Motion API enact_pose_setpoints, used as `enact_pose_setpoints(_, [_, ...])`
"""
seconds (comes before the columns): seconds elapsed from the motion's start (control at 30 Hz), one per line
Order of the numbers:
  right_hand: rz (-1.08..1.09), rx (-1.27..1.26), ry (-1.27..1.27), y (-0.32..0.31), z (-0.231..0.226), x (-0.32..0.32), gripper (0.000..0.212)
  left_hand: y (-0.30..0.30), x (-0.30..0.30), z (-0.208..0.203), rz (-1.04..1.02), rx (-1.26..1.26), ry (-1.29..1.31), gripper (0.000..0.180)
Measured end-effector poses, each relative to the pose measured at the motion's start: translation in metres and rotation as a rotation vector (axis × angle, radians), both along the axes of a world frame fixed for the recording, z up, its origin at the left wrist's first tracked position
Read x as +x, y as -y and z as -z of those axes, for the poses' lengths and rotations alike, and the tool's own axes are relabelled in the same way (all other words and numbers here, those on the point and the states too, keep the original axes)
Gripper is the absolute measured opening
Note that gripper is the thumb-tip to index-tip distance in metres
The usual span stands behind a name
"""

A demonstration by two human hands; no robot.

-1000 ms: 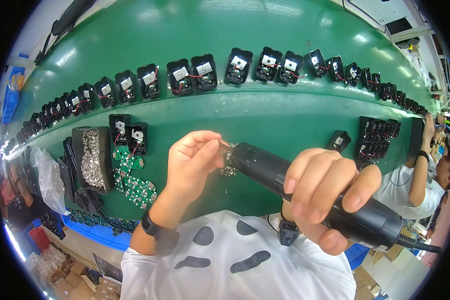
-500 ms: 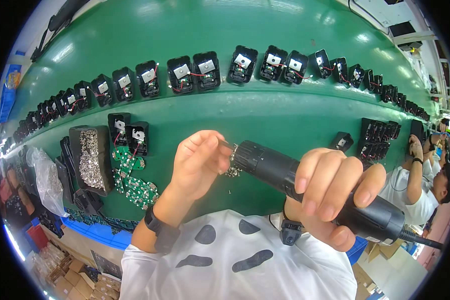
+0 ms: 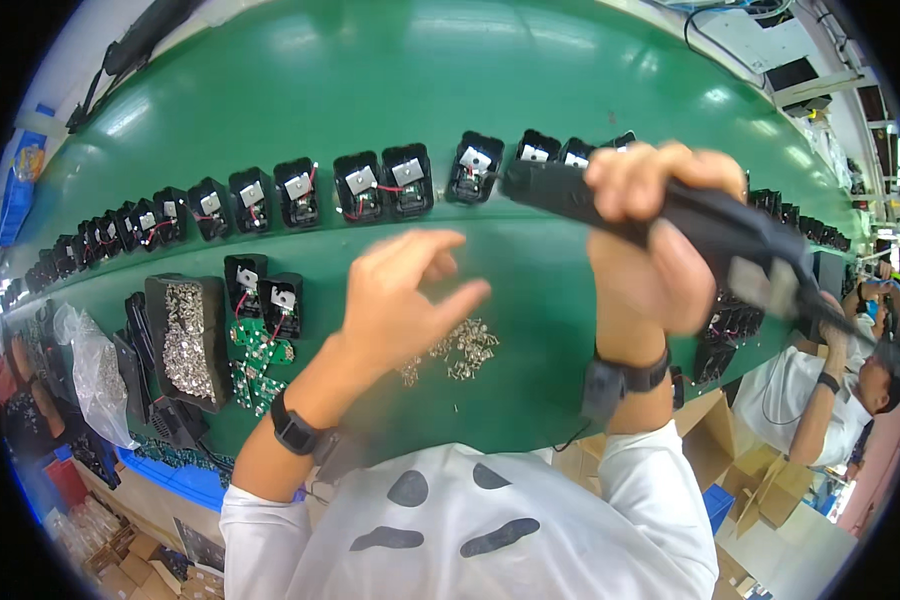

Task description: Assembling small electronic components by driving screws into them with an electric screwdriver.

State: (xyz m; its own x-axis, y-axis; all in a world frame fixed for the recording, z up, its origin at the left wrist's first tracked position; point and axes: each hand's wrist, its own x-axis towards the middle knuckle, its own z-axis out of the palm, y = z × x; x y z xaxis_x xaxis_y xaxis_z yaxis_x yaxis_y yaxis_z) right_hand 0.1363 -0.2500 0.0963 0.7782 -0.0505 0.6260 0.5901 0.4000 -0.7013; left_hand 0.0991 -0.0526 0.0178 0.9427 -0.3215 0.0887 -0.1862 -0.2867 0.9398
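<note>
My right hand is wrapped around a black electric screwdriver, smeared by motion. The tool lies almost level, and its tip points left towards a black housing with a metal plate inside; whether they touch I cannot tell. My left hand hangs over the green table, thumb and fingers apart with nothing visible in them. Just right of its wrist is a loose pile of small screws, partly hidden by that hand.
A long row of black housings with red wires crosses the table. On the left are a dark tray full of screws, two more housings, green circuit boards and a plastic bag. A co-worker sits at the right.
My right hand has carried the screwdriver up and away towards the row of housings. My left hand has come away from the tool's tip, and its fingers have spread.
</note>
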Motion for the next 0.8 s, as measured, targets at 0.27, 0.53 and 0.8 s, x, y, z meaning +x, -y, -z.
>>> enact_pose_setpoints(0.27, [-0.031, -0.032, -0.062, -0.007, 0.029, 0.035, 0.039, 0.014, 0.069, -0.008, -0.112, 0.686, 0.58, 0.082])
enact_pose_setpoints(0.53, [-0.029, -0.11, -0.025, -0.014, 0.029, 0.041, 0.038, 0.017, 0.099, 0.01, 0.051, 0.665, 0.637, 0.079])
enact_pose_setpoints(0.8, [-0.029, -0.171, -0.042, -0.019, 0.027, 0.044, 0.038, 0.018, 0.106, 0.018, 0.171, 0.474, 0.522, 0.065])
